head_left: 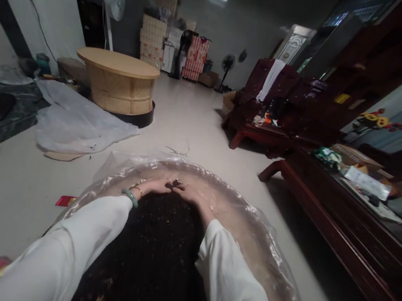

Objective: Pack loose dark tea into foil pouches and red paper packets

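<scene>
A wide round tray (249, 230) lined with clear plastic lies on the floor in front of me. A heap of dark loose leaves (152, 255) fills its near half. My left hand (152, 186) and my right hand (191, 195) reach to the far edge of the heap, fingertips meeting, fingers cupped together over a small clump of leaves (176, 183). A green bangle (129, 196) circles my left wrist. Both arms wear white sleeves.
A round wooden table (120, 80) stands at the back left with a white plastic sheet (74, 121) spread beside it. A dark wooden bench (347, 221) and chairs line the right side. Fans and stacked boxes (154, 35) stand at the far wall.
</scene>
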`<state>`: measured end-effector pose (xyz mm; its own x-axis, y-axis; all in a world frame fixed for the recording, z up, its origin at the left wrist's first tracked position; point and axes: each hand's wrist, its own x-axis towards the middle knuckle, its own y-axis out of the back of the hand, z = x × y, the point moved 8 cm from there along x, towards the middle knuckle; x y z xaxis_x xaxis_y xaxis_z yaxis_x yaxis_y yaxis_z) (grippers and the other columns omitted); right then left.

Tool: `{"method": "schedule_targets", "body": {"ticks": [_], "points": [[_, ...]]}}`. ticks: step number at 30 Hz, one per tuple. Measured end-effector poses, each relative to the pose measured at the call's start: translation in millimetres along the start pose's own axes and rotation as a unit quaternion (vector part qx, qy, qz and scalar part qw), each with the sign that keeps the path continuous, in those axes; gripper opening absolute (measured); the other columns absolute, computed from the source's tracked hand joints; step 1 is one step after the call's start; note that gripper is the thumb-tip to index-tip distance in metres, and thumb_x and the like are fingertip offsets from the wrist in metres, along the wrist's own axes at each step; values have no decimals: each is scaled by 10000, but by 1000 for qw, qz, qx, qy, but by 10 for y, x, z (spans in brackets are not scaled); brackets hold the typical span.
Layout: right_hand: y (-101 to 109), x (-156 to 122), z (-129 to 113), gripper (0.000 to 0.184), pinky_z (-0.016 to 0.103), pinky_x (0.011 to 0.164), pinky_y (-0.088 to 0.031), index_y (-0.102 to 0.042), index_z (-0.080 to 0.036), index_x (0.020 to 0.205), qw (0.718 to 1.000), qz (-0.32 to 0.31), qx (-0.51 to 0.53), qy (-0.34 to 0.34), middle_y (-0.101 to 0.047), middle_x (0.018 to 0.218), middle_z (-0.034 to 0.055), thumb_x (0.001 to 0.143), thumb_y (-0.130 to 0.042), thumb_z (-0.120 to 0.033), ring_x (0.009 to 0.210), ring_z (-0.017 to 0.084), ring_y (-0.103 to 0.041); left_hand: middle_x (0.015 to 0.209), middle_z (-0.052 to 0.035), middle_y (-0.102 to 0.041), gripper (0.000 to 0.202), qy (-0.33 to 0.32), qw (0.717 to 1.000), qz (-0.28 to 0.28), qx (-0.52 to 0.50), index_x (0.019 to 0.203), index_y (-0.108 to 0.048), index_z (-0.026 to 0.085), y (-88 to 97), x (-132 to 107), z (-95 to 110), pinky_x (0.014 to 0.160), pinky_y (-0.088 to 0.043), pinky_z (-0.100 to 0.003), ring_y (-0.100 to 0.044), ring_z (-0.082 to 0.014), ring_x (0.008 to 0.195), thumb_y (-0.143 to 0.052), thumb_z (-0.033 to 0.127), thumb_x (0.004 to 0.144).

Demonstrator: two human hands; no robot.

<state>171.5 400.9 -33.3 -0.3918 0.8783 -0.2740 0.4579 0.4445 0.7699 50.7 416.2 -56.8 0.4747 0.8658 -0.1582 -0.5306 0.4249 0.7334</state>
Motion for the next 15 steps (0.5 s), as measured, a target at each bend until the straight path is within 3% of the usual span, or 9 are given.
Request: {"method": "schedule_targets", "body": {"ticks": [3,7,12,15], "points": [[-35,-136,-180,344,319,899,-458,-688,-241,1134,999,-15,-10,47,-696,1102,52,909,-516,-437,1023,223,-626,1127,-66,-659,335,-7,1000,16,4,1132,-617,178,72,-213,147,943,-489,-352,-616,-226,1028,-631,253,806],[17,-558,-378,337,351,990,-396,-650,-238,1185,995,8,-30,99,-630,1190,72,917,-521,-396,1102,219,-564,1227,-67,-626,421,-27,997,75,19,1205,-580,199,125,-661,494,1030,-424,-360,-567,-239,1142,-581,230,784],[-62,-1291,-552,371,463,1085,-295,-580,-287,1279,981,83,-125,126,-436,1440,82,939,-473,-389,1331,280,-355,1268,-98,-583,454,-37,990,129,53,1291,-525,211,-104,-1352,935,1071,-372,-415,-514,-250,1200,-473,224,840],[-148,-1643,-610,391,486,1124,-237,-557,-294,1308,976,96,-134,140,-354,1511,62,934,-473,-374,1408,286,-242,1354,-61,-531,469,-36,987,141,65,1325,-495,262,-179,-1589,1003,1084,-364,-383,-484,-225,1243,-460,236,858]]}}
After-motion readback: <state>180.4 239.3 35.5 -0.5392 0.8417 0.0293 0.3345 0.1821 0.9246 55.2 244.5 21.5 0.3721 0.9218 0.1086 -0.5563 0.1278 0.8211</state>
